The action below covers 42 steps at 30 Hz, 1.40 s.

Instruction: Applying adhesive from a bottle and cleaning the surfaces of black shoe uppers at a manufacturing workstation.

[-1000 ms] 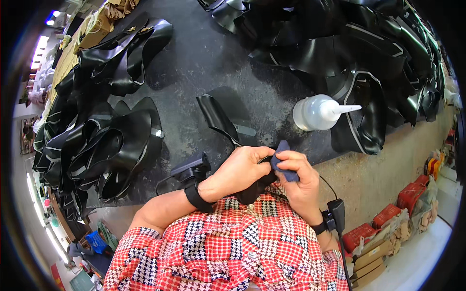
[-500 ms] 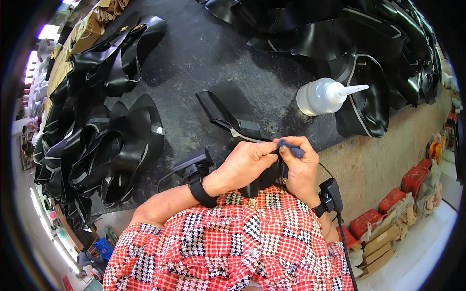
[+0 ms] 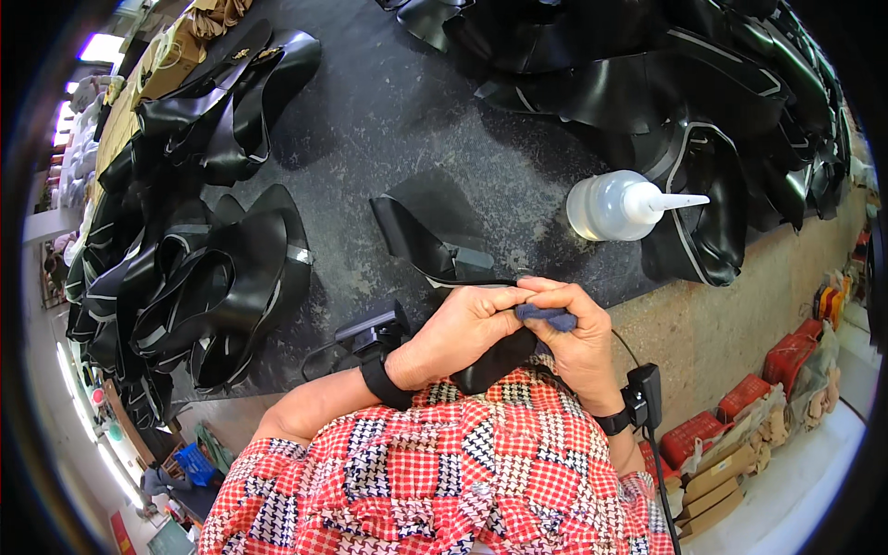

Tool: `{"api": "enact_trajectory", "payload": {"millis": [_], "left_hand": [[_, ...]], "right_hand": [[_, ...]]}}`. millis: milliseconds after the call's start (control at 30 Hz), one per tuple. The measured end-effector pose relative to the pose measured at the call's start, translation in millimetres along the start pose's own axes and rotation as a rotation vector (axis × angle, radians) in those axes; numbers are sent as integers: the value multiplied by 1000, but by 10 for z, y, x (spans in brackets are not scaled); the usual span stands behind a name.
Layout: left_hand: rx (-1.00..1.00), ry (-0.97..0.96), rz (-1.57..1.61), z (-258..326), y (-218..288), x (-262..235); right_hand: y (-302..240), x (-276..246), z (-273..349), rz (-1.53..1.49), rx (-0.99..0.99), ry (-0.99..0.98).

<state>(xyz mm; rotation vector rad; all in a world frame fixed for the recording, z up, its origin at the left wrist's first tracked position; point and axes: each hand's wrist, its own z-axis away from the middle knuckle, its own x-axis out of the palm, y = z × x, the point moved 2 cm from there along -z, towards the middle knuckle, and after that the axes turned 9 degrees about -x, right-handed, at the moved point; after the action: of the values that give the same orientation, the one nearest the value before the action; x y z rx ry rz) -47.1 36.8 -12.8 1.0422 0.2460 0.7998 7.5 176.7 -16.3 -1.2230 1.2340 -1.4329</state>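
Both hands work close to the body at the near edge of the dark surface (image 3: 388, 120). The left hand (image 3: 462, 328) has its grip pressed together on a black strap (image 3: 421, 245), thumb and fingertips closed at the point where the strap leaves the surface. The right hand (image 3: 578, 338) pinches a small blue cloth (image 3: 546, 317) between thumb and forefinger; the cloth sits touching the left fingertips, directly over the held part of the strap.

The strap's long axis runs diagonally: its free end lies up and to the left on the surface, with a folded tab (image 3: 472, 259) just beyond the hands, and its lower end (image 3: 495, 361) hangs down below the palms toward the checked shirt (image 3: 444, 472). From the grip, then, the bulk of the strap lies away from the body and to the left, so the left hand is the nearer one to the free length (the right is nearer the bottle).

A clear squeeze bottle (image 3: 615, 205) lies on its side to the right, nozzle pointing right, apart from both hands. Black strap heaps (image 3: 213, 277) lie left and at the far side. Each wrist carries a black band (image 3: 384, 381).
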Motion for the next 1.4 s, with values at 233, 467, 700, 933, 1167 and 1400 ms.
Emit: {"api": "enact_trajectory", "payload": {"millis": [233, 467, 700, 933, 1167, 1400], "left_hand": [[-121, 106, -29, -29, -14, 63], [-9, 221, -120, 12, -7, 124], [-77, 86, 178, 0, 44, 70], [-42, 172, -40, 65, -15, 94], [-62, 168, -6, 91, -58, 99], [-105, 86, 469, 69, -1, 62]], "right_hand": [[127, 106, -52, -31, 49, 189], [106, 78, -93, -373, 257, 473], [7, 13, -11, -185, 71, 123], [116, 148, -8, -62, 36, 276], [70, 171, -103, -363, 208, 458], [-43, 98, 1, -159, 16, 183]]}}
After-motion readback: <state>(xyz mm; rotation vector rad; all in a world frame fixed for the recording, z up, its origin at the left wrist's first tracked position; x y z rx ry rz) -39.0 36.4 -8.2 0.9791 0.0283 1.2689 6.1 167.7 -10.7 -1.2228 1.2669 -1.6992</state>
